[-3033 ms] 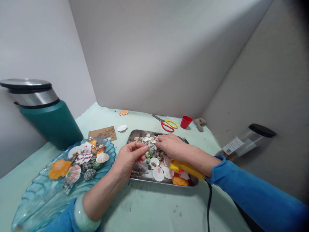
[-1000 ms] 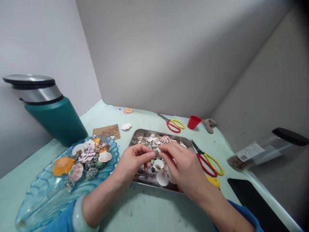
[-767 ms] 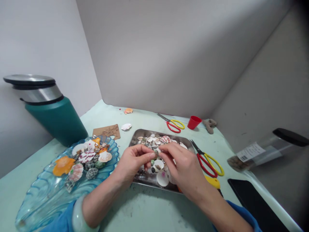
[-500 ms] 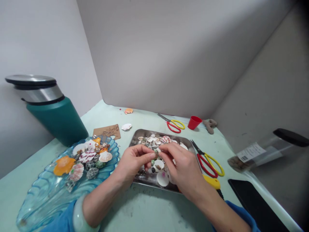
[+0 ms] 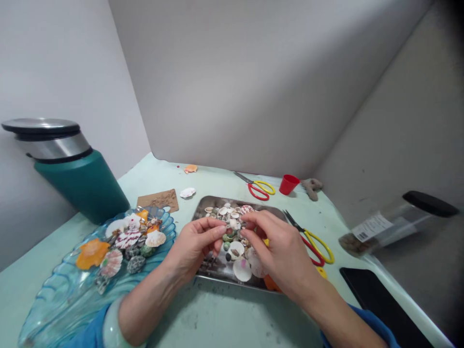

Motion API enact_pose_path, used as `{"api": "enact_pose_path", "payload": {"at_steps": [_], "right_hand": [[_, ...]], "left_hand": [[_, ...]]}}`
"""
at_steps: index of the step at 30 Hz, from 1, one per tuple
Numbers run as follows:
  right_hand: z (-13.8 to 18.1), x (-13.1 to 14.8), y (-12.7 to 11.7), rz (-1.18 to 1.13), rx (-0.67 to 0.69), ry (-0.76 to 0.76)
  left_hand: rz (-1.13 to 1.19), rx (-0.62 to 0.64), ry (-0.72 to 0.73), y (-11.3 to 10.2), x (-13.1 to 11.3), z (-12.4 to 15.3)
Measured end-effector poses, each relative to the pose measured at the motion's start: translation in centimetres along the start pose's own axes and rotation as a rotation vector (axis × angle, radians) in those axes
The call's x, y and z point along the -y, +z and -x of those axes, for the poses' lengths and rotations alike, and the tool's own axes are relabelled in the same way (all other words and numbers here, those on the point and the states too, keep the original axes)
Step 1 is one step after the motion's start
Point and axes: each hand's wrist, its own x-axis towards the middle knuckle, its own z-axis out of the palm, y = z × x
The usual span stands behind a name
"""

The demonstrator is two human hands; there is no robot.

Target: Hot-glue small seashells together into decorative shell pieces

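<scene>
Grip pinched closed on left hand [image 5: 197,243] and right hand [image 5: 281,247], within tray [image 5: 213,197] rim.

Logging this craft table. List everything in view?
metal tray: 1, silver, table centre
small shells: many, mixed colours, in tray
glass dish: 1, blue, left of tray
larger shells: several, orange, white, pink, in dish
flask: 1, teal, far left
scissors: 2, red-yellow handles, behind tray and right of it
cup: 1, red, back
card: 1, brown, behind dish
loose shells: 2, orange and white, behind tray
jar: 1, clear, black lid, lying right
left hand, right hand: 2, bare, pinched over tray
</scene>
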Motion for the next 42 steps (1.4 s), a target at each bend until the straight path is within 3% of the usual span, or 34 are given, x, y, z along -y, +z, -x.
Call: {"api": "enact_pose_path", "payload": {"at_steps": [10,15,31,42], "right_hand": [[0.2,0.4,-0.1,-0.055,-0.038,0.019],[0.2,0.5,0.0,-0.079,-0.056,-0.042],[0.3,0.4,0.8,0.137,-0.085,-0.157],[0.4,0.8,1.5,0.141,-0.115,-0.078]], "left_hand": [[0.009,-0.001,-0.016,0.5,-0.3,0.2],[-0.012,0.011,0.006,0.3,-0.1,0.1],[-0.126,0.03,0.082,0.2,0.3,0.3],[-0.139,0.01,0.079,0.3,0.3,0.3]]}}
